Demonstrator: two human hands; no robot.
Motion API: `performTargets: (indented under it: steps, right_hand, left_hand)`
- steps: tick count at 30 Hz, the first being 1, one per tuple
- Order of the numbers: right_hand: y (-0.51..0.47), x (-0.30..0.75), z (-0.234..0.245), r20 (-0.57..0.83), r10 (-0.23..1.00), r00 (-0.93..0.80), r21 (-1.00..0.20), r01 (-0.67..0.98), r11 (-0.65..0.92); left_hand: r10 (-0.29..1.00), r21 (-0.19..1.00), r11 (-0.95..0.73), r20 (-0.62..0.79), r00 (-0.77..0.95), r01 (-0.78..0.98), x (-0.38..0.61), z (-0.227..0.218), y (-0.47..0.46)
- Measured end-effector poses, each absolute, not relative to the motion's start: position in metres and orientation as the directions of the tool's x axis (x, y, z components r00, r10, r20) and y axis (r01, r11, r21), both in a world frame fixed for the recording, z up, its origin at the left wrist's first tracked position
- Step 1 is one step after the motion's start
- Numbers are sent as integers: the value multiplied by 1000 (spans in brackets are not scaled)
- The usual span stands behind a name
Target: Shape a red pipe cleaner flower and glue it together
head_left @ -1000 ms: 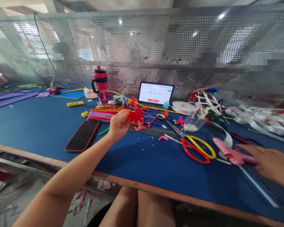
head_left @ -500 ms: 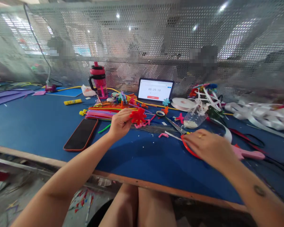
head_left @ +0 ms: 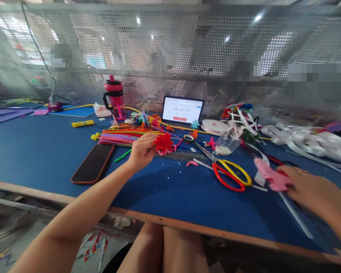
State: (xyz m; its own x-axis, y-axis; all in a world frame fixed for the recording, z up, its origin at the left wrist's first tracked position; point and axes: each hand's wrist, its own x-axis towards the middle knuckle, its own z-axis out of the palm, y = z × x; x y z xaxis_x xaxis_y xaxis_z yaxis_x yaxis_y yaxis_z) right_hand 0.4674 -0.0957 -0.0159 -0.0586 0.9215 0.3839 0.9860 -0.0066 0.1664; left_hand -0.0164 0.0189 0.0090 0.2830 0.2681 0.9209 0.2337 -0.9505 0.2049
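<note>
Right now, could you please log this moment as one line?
left hand: holds red flower; right hand: on pink glue gun; scissors: on table

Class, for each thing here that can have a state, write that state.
Red flower: in the grip of the left hand
Glue gun: right hand on its handle
Phone: flat, screen dark
Tablet: propped up, screen lit
Bottle: upright, lid on
Scissors: lying down, blades look closed
Yellow tube: on its side
</note>
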Motion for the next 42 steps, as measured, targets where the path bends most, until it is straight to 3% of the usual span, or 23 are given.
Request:
performTargets:
  steps: [2,5,8,11,14,25,42]
  right_hand:
    - [-107,445,-4,472,881,29,67,995,-69]
    - [-121,392,12,643,741,191,-221,974,-59]
    - [-118,324,26,646,763,-22,-333,892,307]
    - [-99,266,31,622,727,-290,-287,780,557]
    - [-79,235,30,648,649,-399,-270,676,685]
    - [-68,223,36,644,680,-352,-324,679,659]
    - [-66,223,31,647,669,-365,-276,706,652]
  left_hand:
    - [266,199,-949,921,285,243,-15,9,18]
    - [255,186,-954,917,308,235,-13,7,16]
    - [237,170,-961,915,327,220,-11,4,14]
    - [215,147,-966,915,342,214,-11,3,13]
    - [214,134,-962,911,351,238,-11,6,11]
    - [217,133,-962,905,366,240,-11,8,9]
    - [202,132,-968,911,360,212,-11,6,10]
